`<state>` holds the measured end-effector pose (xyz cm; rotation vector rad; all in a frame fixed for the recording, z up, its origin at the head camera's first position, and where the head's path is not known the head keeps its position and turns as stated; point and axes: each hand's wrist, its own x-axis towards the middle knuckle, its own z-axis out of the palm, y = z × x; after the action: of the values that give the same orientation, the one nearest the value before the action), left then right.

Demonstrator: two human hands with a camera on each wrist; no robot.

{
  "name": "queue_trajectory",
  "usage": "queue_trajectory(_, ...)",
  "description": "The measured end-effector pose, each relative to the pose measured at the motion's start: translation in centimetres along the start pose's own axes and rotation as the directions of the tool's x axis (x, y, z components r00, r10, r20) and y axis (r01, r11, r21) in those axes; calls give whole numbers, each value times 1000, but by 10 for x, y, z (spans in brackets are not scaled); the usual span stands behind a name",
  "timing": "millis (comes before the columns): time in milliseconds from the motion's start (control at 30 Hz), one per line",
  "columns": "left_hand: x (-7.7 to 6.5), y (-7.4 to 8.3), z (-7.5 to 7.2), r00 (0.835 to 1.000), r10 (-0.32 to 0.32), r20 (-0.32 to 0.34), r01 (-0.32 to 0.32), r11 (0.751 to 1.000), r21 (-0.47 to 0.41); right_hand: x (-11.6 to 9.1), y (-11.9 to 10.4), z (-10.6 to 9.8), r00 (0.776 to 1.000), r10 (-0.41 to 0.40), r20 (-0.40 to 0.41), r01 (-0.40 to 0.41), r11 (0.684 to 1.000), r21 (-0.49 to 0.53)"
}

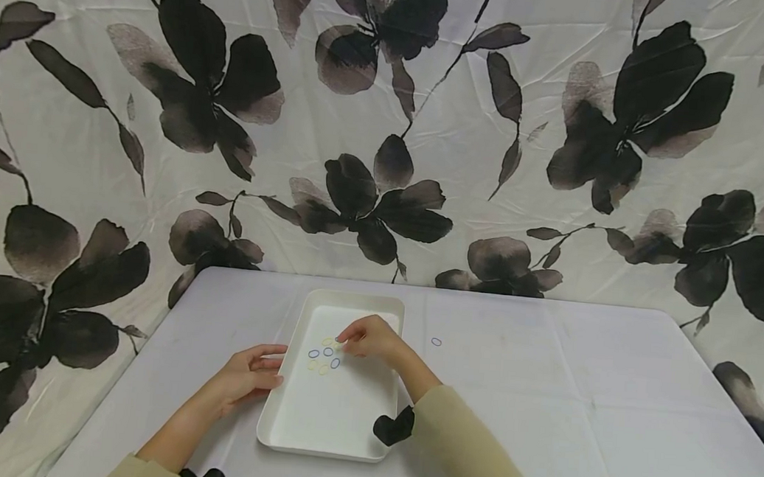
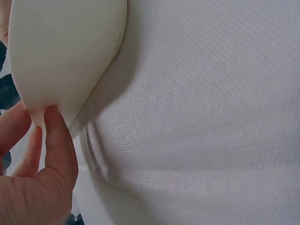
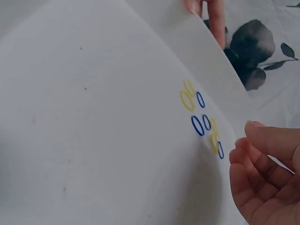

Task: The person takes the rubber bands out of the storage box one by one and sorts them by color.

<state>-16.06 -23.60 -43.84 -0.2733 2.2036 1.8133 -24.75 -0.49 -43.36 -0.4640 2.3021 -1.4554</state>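
Observation:
A white rectangular tray [image 1: 329, 419] lies lengthwise on the table. My left hand [image 1: 249, 375] touches its left side; in the left wrist view the fingertips [image 2: 52, 112] rest against the outer wall. Inside the tray lie small thin rings, several of them blue, such as one blue ring [image 3: 198, 125], and several yellow, such as one yellow ring [image 3: 186, 100]. My right hand [image 1: 371, 337] hovers over the tray beside this group, fingers loosely bent. A small gap separates its thumb and fingertips, with no ring visible between them. One blue ring [image 3: 221, 150] lies closest to those fingertips.
Another blue ring [image 1: 437, 342] lies alone on the white tablecloth [image 1: 543, 412], right of the tray. Behind the table hangs a white cloth [image 1: 467, 156] with dark flowers. My right forearm crosses the tray's right rim.

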Motion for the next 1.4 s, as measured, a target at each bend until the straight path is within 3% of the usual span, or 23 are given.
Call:
queue_trajectory(233,0,0,0,1000,3,1,-3,1000,0,-1,2,12,1000,6,-11,-6,1000,-8)
queue_trajectory(567,1,-2,-1,1000,11,3,-11,1000,6,-2,10,25,993,-106,-43,93,969,-228)
queue_trajectory(1000,2,-3,1,1000,-3,-20,3,1000,18,-2,11,29,990,-127,-63,100,939,-330)
queue_trajectory(1400,1,-3,0,1000,1,-17,-1,1000,17,-4,7,28,996,-82,-42,57,903,-426)
